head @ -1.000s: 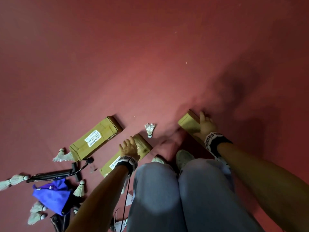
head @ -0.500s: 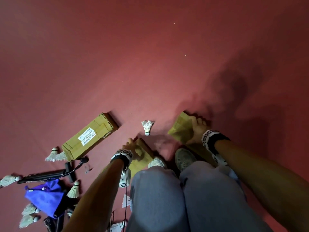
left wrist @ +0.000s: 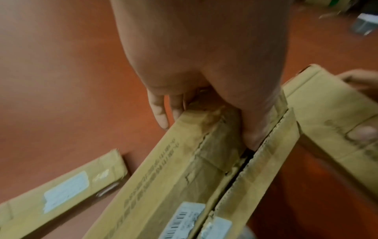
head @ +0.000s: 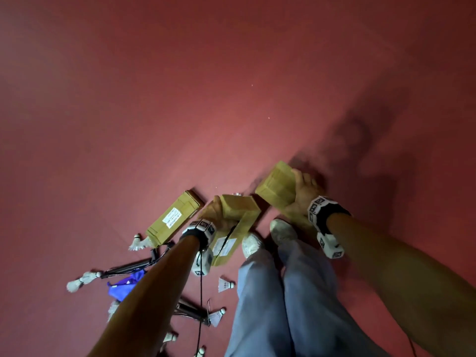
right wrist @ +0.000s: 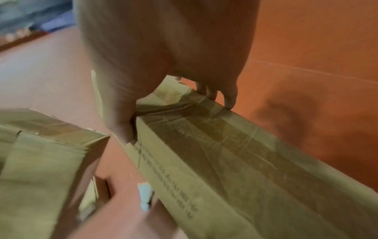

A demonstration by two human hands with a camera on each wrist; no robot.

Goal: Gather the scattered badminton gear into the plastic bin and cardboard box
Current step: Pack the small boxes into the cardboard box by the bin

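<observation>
My left hand [head: 215, 213] grips the far end of a long cardboard carton [head: 239, 217], lifted off the red floor; in the left wrist view the thumb sits in its top seam and the fingers [left wrist: 161, 111] wrap the other side of that carton [left wrist: 184, 177]. My right hand [head: 301, 194] grips the end of a second long carton [head: 275, 186], also raised; the right wrist view shows this carton [right wrist: 225, 161] clamped between thumb and fingers [right wrist: 229, 97]. A third carton [head: 172, 217] with a white label lies on the floor at left. Neither the plastic bin nor the cardboard box is in view.
Several white shuttlecocks [head: 225, 285] lie scattered on the floor at lower left, with dark racket handles [head: 128, 267] and a blue cloth bag [head: 123, 287]. My feet in white shoes [head: 282, 231] stand between the held cartons. Bare red floor stretches ahead and to the right.
Both hands have closed round their cartons and lifted the far ends off the floor. The view has risen as I stand up. The shuttlecock between the cartons is now mostly hidden behind the left one.
</observation>
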